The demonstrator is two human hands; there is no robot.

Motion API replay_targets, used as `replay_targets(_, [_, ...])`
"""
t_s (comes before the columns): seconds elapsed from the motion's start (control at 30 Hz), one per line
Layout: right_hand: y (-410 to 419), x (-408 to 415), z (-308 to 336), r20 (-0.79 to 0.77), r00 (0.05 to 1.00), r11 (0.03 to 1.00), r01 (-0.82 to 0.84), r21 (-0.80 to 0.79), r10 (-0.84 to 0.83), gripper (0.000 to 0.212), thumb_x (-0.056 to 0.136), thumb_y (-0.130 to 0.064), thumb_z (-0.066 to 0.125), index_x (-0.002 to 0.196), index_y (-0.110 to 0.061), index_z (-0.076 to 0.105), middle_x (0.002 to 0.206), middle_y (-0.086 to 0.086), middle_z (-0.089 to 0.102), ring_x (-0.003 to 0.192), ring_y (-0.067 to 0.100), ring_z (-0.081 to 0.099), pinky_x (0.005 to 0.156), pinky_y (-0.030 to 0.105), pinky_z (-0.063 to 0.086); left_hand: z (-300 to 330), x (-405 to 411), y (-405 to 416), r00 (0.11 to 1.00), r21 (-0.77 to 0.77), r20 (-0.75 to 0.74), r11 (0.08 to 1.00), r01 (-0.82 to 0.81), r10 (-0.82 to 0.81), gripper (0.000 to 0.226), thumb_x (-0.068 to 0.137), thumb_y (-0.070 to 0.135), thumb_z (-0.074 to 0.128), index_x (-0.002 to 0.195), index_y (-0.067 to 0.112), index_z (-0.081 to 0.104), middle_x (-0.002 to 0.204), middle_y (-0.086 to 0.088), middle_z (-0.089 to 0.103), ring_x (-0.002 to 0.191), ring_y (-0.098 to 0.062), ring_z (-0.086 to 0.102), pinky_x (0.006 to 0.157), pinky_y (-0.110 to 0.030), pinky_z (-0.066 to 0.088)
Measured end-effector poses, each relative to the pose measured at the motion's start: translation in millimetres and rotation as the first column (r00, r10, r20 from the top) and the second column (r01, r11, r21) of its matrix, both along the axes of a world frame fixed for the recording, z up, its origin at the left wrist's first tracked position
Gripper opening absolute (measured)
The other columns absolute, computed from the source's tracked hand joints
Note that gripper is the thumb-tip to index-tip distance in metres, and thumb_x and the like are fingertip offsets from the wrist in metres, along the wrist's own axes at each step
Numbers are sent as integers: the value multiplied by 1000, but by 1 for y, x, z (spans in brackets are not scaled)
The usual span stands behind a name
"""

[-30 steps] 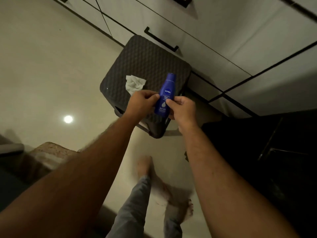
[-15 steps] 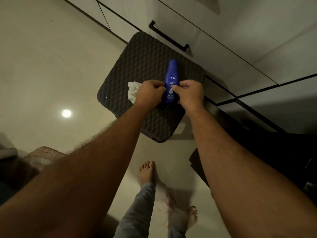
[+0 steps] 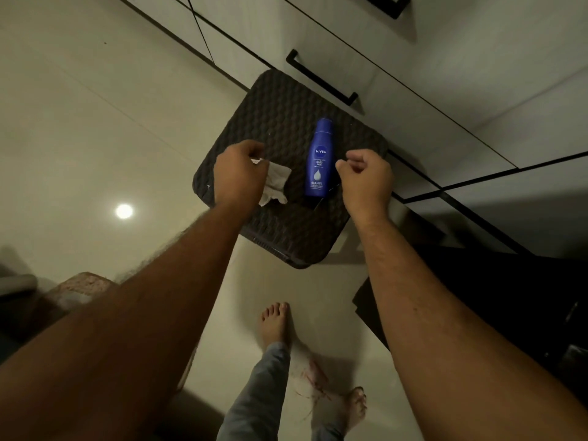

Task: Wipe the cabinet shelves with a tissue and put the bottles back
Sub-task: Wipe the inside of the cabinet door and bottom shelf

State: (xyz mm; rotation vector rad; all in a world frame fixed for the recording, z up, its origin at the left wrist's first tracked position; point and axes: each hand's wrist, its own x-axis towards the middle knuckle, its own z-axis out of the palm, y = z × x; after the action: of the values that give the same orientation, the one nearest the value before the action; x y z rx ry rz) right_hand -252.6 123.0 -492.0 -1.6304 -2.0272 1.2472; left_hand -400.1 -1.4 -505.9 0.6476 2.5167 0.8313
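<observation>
Fingers of left hand (image 3: 238,173) pinch tissue (image 3: 275,183); right hand (image 3: 366,176) curled, holding nothing.

A glossy cream tiled floor (image 3: 79,128) fills the left and middle of the view, with the round reflection of a ceiling light (image 3: 124,211) shining on it at left. Far and right, pale cabinet fronts (image 3: 477,74) run diagonally, split by dark seams and fitted with black bar handles (image 3: 321,78). Just in front of them stands a dark stool with a quilted top (image 3: 280,122). At near left lies a speckled mat (image 3: 86,283), dimly lit.
</observation>
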Motion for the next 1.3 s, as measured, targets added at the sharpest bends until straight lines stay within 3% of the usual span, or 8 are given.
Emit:
replay_targets(0.17, [-24,2,10,-92,996,999,-20,34,23,18,87,-15,69,105,-12,68,94,-6,65,81,0,60,71,8,49,-10,1,-6,986,-160,-15,974,161,-165,41,91,8,55,131,17,58,134,-8,52,124,-24,49,102,-33,39])
replay_targets(0.33, [-45,5,8,-129,991,1000,-23,21,26,13,87,-12,69,100,-11,70,94,-4,69,81,1,63,75,13,53,-15,6,-9,973,-233,10,946,225,-229,26,94,13,53,116,11,66,111,-10,62,103,-24,58,84,-32,45])
replay_targets(0.47, [-55,13,16,-123,991,997,-55,-57,48,18,88,-13,68,106,-11,68,107,5,70,97,10,66,75,12,54,7,17,-16,984,-131,152,985,115,-95,17,93,24,59,105,16,68,93,3,61,79,-10,58,67,-22,45])
replay_targets(0.6, [-62,37,39,-169,985,989,-43,-142,18,20,88,-16,68,108,-15,67,101,-2,68,93,9,66,79,39,59,50,39,-27,913,0,406,999,44,-40,7,90,27,64,90,20,64,86,6,62,76,-5,59,66,-20,50])
replay_targets(0.77, [-64,98,82,-279,960,957,-65,-282,-17,42,91,-28,66,130,-15,57,119,-1,65,103,4,63,81,21,55,114,97,-35,703,149,705,989,-12,-98,9,90,23,63,92,15,66,90,-8,67,75,-12,62,69,-26,53])
replay_targets(0.93, [-68,182,132,-407,907,940,-39,-338,-109,31,93,-23,64,122,-12,63,108,2,71,95,9,69,74,21,53,157,179,-29,651,220,726,972,86,-222,8,90,22,64,93,15,67,83,-4,65,63,-5,57,56,-18,47])
replay_targets(1.17, [-87,326,196,-410,882,930,76,-360,-231,14,87,-15,70,100,-9,71,89,7,75,84,19,72,71,27,56,202,315,-25,617,349,687,919,183,-384,9,86,17,69,90,9,67,68,3,64,59,-6,55,56,-20,44])
replay_targets(1.3, [-101,405,216,-417,847,911,169,-376,-329,2,87,-11,69,87,-9,68,82,9,73,74,19,68,65,26,55,216,386,-26,582,378,675,890,254,-453,10,84,18,71,91,13,67,76,-1,66,60,-6,56,53,-18,43])
